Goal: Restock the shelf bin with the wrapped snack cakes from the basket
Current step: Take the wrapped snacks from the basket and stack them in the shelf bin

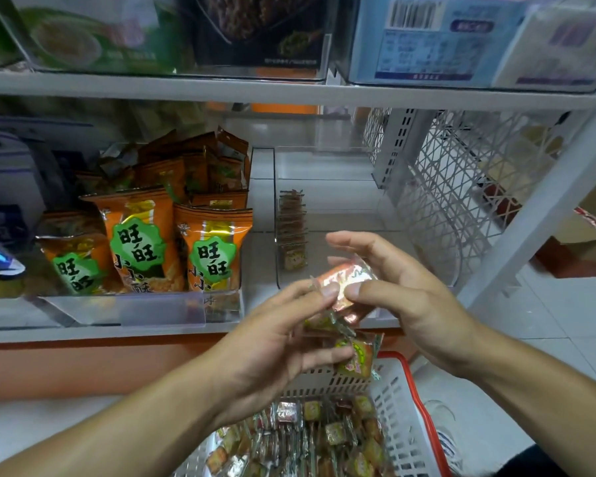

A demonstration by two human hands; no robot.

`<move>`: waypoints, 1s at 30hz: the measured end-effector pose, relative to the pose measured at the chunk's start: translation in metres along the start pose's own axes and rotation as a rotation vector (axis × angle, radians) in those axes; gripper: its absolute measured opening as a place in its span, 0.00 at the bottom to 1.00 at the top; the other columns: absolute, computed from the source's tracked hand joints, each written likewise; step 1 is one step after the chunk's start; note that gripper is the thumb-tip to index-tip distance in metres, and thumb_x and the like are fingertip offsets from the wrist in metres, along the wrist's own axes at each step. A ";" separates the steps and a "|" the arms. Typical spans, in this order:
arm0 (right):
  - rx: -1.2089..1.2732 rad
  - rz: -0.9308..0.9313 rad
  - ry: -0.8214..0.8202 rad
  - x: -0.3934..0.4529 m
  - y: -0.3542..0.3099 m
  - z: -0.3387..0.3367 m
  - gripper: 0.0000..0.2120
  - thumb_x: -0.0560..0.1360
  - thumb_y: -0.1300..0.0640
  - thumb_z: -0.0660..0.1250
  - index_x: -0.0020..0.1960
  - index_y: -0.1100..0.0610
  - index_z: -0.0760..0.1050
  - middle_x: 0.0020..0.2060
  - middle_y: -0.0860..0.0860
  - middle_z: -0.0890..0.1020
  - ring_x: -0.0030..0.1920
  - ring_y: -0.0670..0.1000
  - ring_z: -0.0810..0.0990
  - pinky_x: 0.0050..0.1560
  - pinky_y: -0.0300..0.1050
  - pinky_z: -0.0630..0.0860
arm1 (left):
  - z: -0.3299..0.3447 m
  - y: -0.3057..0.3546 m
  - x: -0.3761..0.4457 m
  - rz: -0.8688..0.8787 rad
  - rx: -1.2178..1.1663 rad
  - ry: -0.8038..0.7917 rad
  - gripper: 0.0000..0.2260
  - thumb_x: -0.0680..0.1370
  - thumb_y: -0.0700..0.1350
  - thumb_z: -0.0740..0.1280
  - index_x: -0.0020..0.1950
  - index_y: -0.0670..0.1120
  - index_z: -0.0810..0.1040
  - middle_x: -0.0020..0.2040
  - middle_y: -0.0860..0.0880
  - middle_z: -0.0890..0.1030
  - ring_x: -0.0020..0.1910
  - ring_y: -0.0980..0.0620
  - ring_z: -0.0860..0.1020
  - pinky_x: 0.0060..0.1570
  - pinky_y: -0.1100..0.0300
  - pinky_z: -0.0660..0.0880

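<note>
My left hand (276, 342) holds a small bunch of wrapped snack cakes (353, 356) in front of the shelf, just above the basket. My right hand (403, 297) pinches one shiny orange wrapped cake (344, 280) between thumb and fingers, right beside the left fingertips. The clear shelf bin (327, 163) stands behind the hands with a row of the same cakes (291, 232) lined up along its left wall. Below sits a white basket with a red rim (406, 407), filled with several more wrapped cakes (310, 442).
A clear bin of orange snack bags (172, 242) stands left of the target bin. Boxes fill the upper shelf (427, 43). A white lattice side panel (461, 187) and a shelf post (537, 215) close the right side. White floor tiles lie beyond.
</note>
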State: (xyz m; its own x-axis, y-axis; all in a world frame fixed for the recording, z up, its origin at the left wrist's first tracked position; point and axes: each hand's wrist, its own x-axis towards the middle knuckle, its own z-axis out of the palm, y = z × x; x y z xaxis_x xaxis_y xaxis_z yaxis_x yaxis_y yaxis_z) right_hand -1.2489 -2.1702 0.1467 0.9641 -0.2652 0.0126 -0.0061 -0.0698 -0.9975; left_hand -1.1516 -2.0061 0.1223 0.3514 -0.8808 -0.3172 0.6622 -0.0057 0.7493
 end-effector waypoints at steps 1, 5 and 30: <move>-0.035 0.015 0.030 -0.001 0.001 0.000 0.22 0.72 0.56 0.70 0.65 0.44 0.77 0.59 0.43 0.82 0.58 0.45 0.82 0.49 0.44 0.79 | -0.001 0.000 0.000 0.027 0.001 0.018 0.21 0.71 0.51 0.77 0.63 0.47 0.83 0.62 0.40 0.84 0.62 0.44 0.83 0.55 0.53 0.82; -0.032 0.237 0.018 -0.003 0.004 -0.004 0.18 0.72 0.49 0.76 0.61 0.45 0.80 0.56 0.49 0.85 0.57 0.50 0.83 0.55 0.54 0.79 | -0.005 0.001 -0.002 0.165 0.125 0.168 0.22 0.68 0.51 0.82 0.61 0.52 0.82 0.58 0.43 0.86 0.56 0.44 0.86 0.49 0.54 0.84; -0.248 -0.198 0.029 -0.007 -0.006 -0.009 0.13 0.63 0.62 0.79 0.45 0.52 0.81 0.57 0.48 0.84 0.57 0.46 0.84 0.53 0.33 0.77 | -0.004 -0.001 -0.001 0.003 0.151 0.156 0.15 0.78 0.55 0.67 0.59 0.52 0.87 0.53 0.46 0.87 0.43 0.51 0.86 0.38 0.56 0.83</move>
State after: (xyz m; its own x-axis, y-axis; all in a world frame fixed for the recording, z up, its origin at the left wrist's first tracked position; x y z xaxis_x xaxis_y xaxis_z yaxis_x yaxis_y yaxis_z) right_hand -1.2585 -2.1767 0.1537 0.9451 -0.2498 0.2105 0.1130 -0.3546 -0.9282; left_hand -1.1505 -2.0033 0.1195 0.4592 -0.7970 -0.3924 0.5582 -0.0847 0.8253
